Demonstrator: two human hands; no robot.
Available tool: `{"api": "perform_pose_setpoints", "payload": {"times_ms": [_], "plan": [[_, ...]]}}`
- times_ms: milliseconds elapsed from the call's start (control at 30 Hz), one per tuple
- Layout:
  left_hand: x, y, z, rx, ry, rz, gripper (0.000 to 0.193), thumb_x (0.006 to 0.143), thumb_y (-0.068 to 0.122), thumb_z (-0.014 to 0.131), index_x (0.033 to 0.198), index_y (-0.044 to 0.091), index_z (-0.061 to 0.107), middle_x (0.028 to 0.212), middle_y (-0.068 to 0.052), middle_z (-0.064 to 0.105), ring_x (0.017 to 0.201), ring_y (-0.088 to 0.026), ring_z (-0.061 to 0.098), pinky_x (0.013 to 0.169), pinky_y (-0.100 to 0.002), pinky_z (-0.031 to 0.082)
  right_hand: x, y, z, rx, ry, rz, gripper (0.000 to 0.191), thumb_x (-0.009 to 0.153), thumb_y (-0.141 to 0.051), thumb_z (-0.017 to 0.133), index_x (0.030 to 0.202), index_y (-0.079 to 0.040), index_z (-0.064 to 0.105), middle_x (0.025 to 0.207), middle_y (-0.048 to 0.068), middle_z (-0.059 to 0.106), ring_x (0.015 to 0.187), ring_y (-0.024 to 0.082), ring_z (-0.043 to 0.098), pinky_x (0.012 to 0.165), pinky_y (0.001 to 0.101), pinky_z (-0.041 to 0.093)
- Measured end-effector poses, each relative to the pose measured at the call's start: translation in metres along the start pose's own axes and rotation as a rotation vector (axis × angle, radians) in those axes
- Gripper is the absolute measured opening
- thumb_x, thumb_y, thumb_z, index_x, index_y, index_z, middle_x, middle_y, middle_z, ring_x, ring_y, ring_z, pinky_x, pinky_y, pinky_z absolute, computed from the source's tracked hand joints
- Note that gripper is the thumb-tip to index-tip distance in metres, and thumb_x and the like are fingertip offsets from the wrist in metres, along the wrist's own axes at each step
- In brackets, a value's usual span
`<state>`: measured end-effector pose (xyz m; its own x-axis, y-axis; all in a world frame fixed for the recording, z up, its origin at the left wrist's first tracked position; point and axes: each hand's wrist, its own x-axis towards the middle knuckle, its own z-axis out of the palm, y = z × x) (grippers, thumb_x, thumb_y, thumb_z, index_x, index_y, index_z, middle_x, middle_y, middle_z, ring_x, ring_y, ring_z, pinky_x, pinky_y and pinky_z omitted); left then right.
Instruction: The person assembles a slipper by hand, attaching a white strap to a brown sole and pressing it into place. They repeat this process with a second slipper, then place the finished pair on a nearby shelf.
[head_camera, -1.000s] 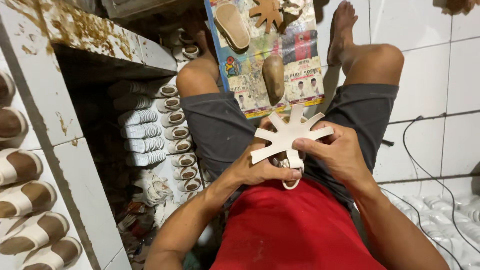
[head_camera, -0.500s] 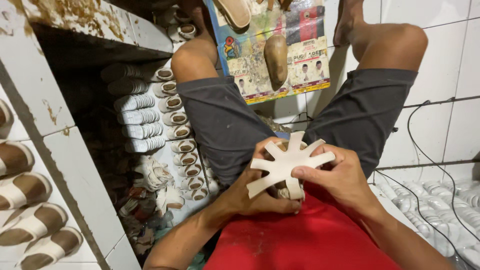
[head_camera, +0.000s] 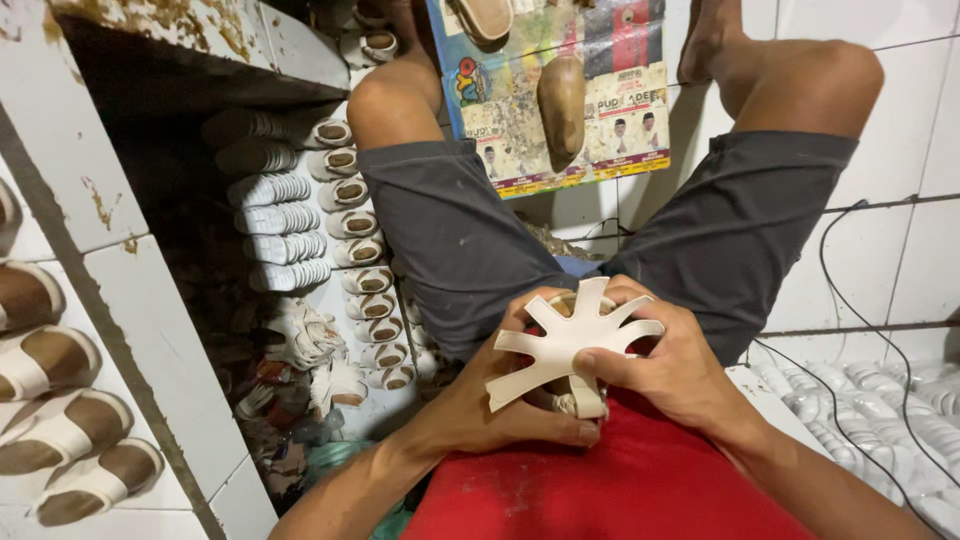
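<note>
Head view: left hand (head_camera: 490, 410) and right hand (head_camera: 670, 365) both grip a cream cut-out sandal upper (head_camera: 568, 340), pinched over the lap, just above the red shirt (head_camera: 600, 490). A small looped piece (head_camera: 585, 400) sits beneath it. Risk: the thin prongs bend or tear if the thumbs press unevenly; a slip drops it toward the stacked sandals (head_camera: 350, 250) on the floor.

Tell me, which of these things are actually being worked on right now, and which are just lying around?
In hand:
- cream strap piece with spreading fingers, gripped by both hands
- left hand underneath it
- right hand pinching its edge

Lying about:
- rows of finished sandals on the floor
- sandals on the shelf at left
- brown sole on a printed poster
- black cable
</note>
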<state>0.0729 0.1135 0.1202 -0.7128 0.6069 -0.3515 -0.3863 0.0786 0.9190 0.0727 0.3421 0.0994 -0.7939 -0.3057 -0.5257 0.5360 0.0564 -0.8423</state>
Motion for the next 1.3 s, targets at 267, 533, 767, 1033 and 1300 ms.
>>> {"api": "perform_pose_setpoints", "payload": {"times_ms": [267,533,767,1033,1300], "plan": [[0.001,0.009,-0.017,-0.568,-0.064,-0.254,0.084,0.084,0.022,0.083,0.149,0.008,0.033,0.133,-0.009,0.052,0.123,-0.015,0.055,0.105,-0.034,0.049,0.001,0.018,-0.004,0.028,-0.02,0.043,0.03,0.075,-0.008,0.083,0.097,0.0,0.067,0.098,0.005,0.059,0.088,0.012,0.059,0.076,0.0264,0.049],[0.011,-0.018,-0.005,-0.415,0.064,-0.211,0.055,0.093,0.023,0.077,0.134,0.002,0.046,0.111,-0.009,0.063,0.101,-0.012,0.063,0.086,-0.03,0.055,0.008,0.037,-0.007,0.15,-0.099,-0.065,0.038,0.077,-0.017,0.079,0.108,0.001,0.068,0.111,0.005,0.064,0.1,0.013,0.061,0.087,0.028,0.049],[0.011,-0.021,-0.005,-0.473,0.107,-0.207,0.057,0.091,0.028,0.079,0.131,0.004,0.045,0.112,-0.006,0.061,0.101,-0.01,0.062,0.088,-0.029,0.055,0.01,0.036,-0.002,0.233,-0.067,0.005,0.037,0.079,-0.015,0.078,0.109,0.005,0.069,0.114,0.007,0.065,0.102,0.015,0.062,0.087,0.0296,0.051],[0.009,-0.035,-0.001,-0.465,0.163,-0.164,0.056,0.091,0.024,0.08,0.13,0.004,0.046,0.111,-0.005,0.061,0.103,-0.01,0.059,0.092,-0.029,0.052,0.013,0.034,-0.004,0.212,-0.068,0.167,0.036,0.077,-0.006,0.076,0.111,0.005,0.07,0.102,0.007,0.067,0.085,0.015,0.065,0.069,0.0296,0.055],[0.004,-0.039,-0.002,-0.438,0.139,-0.154,0.055,0.092,0.027,0.08,0.129,0.004,0.047,0.115,-0.004,0.062,0.109,-0.009,0.059,0.096,-0.029,0.051,0.011,0.038,-0.004,0.275,-0.115,0.163,0.044,0.079,-0.009,0.079,0.12,0.004,0.07,0.112,0.006,0.067,0.099,0.013,0.063,0.085,0.0285,0.052]]}}
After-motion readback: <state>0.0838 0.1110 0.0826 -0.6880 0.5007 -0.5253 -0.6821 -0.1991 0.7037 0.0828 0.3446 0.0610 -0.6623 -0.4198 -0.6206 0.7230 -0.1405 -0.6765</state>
